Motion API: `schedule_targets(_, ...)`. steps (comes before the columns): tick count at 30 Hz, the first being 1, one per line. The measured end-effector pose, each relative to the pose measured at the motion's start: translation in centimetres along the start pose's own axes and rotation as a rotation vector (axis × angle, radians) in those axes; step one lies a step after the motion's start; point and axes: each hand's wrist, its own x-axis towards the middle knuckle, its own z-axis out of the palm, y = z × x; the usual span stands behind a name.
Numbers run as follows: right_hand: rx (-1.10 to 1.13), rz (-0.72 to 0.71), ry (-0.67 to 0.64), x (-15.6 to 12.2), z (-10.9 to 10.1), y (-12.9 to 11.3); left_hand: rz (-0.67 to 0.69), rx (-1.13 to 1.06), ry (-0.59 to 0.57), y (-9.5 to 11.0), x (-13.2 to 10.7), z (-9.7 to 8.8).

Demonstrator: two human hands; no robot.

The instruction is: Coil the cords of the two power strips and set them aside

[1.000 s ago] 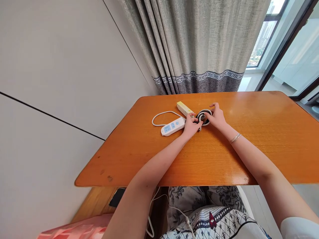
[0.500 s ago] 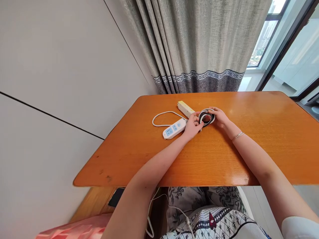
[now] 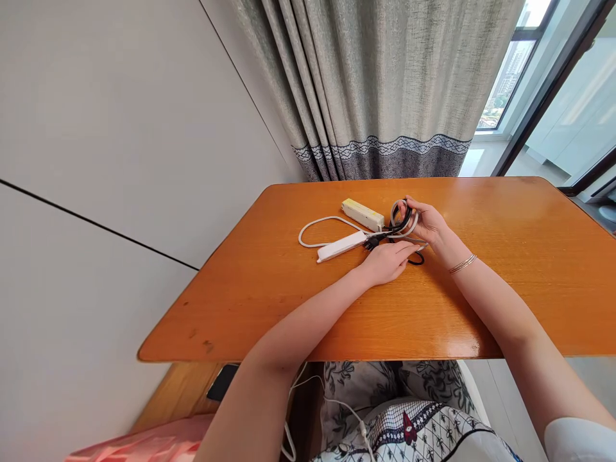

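My right hand (image 3: 427,220) is closed around loops of a black cord (image 3: 395,226) and a white cord (image 3: 412,226), lifted a little off the table. Lower and to the left, my left hand (image 3: 386,262) pinches the white cord near its loose stretch; its fingertips are partly hidden. A white power strip (image 3: 341,246) lies tilted on its edge left of the hands, its socket face turned out of sight. Behind it rests a yellowed, cream-coloured power strip (image 3: 363,214). Between the strips and my left hand sits a black plug (image 3: 371,243).
Everything lies on an orange-brown wooden table (image 3: 269,301). A white wall panel (image 3: 96,160) borders it on the left, and a grey curtain (image 3: 380,83) hangs behind. Below the front edge are a dark phone-like object (image 3: 222,382) and a thin white cable (image 3: 344,403).
The tight coil of cords has loosened into separate loops. My left hand has moved nearer and to the right. The white power strip has rolled, hiding its sockets.
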Motion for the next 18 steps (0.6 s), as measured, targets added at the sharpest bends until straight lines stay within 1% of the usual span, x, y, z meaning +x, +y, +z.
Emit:
schedule_targets(3,0.091,-0.003,-0.031,-1.3,1.7,-0.1,0.04,0.054,-0.041,-0.5,-0.1,0.6)
schedule_targets(5,0.078,-0.02,-0.073,-2.1,2.6,-0.2,0.041,0.084,-0.073,-0.7,-0.2,1.0)
schedule_targets(7,0.035,-0.039,-0.141,-2.9,3.2,-0.6,0.022,0.119,-0.095,-0.8,-0.2,1.1)
schedule_targets(10,-0.071,-0.068,-0.209,-3.6,3.3,-1.2,-0.02,0.17,-0.106,-0.8,-0.3,0.9)
schedule_targets(13,-0.221,-0.162,-0.192,-3.8,3.0,-1.6,-0.028,0.226,-0.106,-0.7,-0.3,0.5)
schedule_targets(15,-0.306,-0.241,-0.163,-3.8,2.8,-1.7,0.016,0.271,-0.103,-0.8,-0.2,0.4)
schedule_targets(18,-0.393,-0.299,-0.146,-3.5,2.5,-1.6,0.154,0.317,-0.055,-1.1,-0.3,0.5)
